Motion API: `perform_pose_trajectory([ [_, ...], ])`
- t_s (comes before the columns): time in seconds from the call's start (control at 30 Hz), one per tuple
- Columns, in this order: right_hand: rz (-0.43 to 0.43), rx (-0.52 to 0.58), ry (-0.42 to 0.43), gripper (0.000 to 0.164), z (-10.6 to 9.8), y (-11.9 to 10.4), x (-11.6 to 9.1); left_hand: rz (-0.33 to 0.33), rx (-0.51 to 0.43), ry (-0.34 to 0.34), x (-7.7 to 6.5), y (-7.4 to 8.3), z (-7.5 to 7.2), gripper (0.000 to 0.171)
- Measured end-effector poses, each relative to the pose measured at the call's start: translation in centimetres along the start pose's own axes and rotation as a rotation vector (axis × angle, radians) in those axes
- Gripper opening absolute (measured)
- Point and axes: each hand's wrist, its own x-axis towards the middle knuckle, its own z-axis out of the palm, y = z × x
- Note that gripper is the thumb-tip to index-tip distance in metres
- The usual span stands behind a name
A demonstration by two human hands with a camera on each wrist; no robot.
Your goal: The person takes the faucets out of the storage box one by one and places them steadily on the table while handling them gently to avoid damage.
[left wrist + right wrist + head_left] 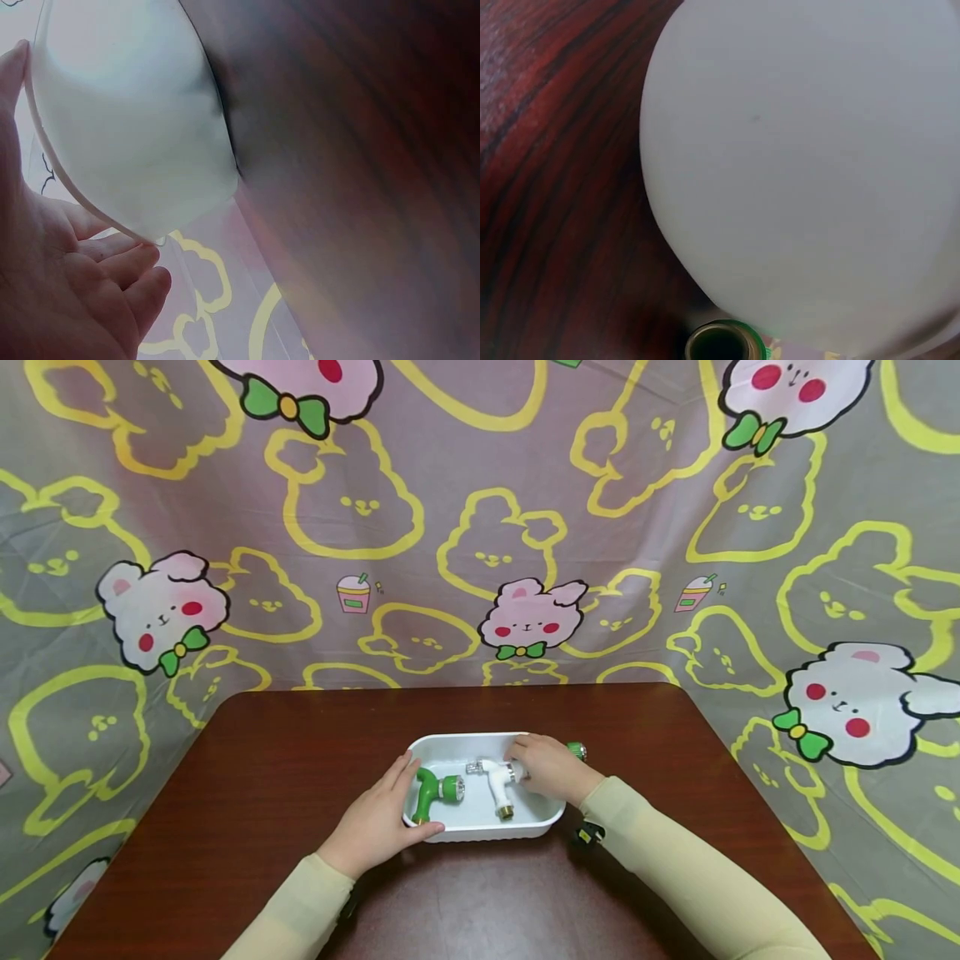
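A white plastic basin (491, 834) stands on the table. Inside it lie a green faucet (428, 793) on the left and a white faucet (497, 783) with a brass end on the right. My left hand (375, 821) rests on the basin's left end, thumb along the front rim and extended fingers along the side. In the left wrist view, those fingers touch the outside of the rim. Reaching over the right rim, my right hand (551, 766) grips the knob end of the white faucet; its fingertips are partly hidden. The right wrist view shows mostly the basin's outer wall (795, 165).
Just past the basin's right end, mostly behind my right hand, is another green piece (576, 750); its round brass opening (717, 343) shows in the right wrist view. A brown wooden table (300, 743) lies under everything, with patterned cloth (420, 568) hanging around it.
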Motion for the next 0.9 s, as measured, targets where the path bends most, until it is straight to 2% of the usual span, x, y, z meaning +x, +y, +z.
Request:
perform_pose_trajectory([
  [0.9,-0.051,0.043,0.052,0.033,0.28,0.5,0.06,-0.001,-0.001,-0.009,0.12,0.23,-0.36,0.109],
])
